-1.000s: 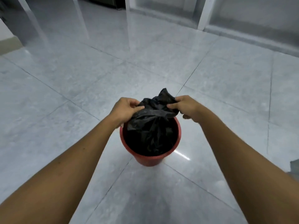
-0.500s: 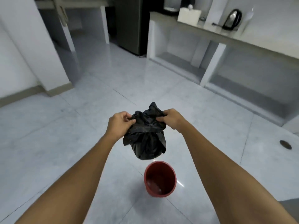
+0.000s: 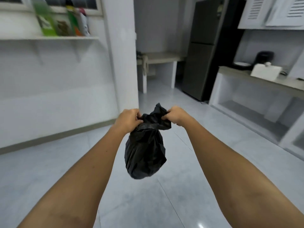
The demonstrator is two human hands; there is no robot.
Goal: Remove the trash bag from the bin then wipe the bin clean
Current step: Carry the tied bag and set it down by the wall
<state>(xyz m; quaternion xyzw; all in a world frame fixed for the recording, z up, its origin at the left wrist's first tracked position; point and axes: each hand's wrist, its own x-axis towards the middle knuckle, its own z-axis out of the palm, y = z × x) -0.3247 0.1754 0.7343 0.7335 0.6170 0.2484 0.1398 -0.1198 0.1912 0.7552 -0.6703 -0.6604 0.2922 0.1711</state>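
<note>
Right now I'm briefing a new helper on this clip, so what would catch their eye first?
First, the black trash bag hanging in mid-air at the centre, its gathered top gripped by the left hand and the right hand. Behind it to the right stands a tall dark fridge, and at upper left a wall shelf carries blurred colourful bottles. The bin is not in view.
</note>
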